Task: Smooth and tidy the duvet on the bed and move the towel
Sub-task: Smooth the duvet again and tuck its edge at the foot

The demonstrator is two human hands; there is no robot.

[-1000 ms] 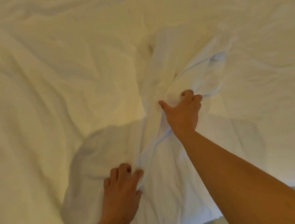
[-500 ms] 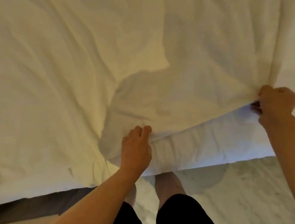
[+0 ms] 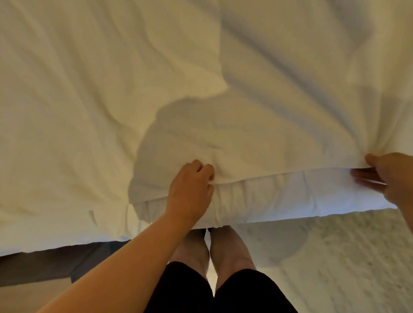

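Down at the bottom, nearest the camera: dark trousers (image 3: 213,303) and two bare feet (image 3: 210,251) on a pale marbled floor (image 3: 347,264), toes just under the hanging duvet edge. Left of the legs a dark bed base (image 3: 35,266) shows below the cloth, and a tan surface sits beneath that at the frame's left edge; can't tell what it is.

Next up, the duvet (image 3: 95,91) edge runs across the frame, draped over the bed side, thick rolled hem showing between the two hands. Left hand (image 3: 189,190) sits at the middle of that edge, fingers curled tight, gripping a bunch of the top layer, knuckles up, forearm coming in from lower left. Right hand (image 3: 394,177) is at the far right of the edge, well apart from the left, pinching the duvet: thumb on top, fingers stretched under the fold. Cloth gathers into radiating creases at that pinch.

Farther back, white duvet fills the whole upper frame, with soft wrinkles and a long ridge running up from centre. A rounded grey shadow lies on it just above the left hand. No separate towel can be told apart from the white bedding.
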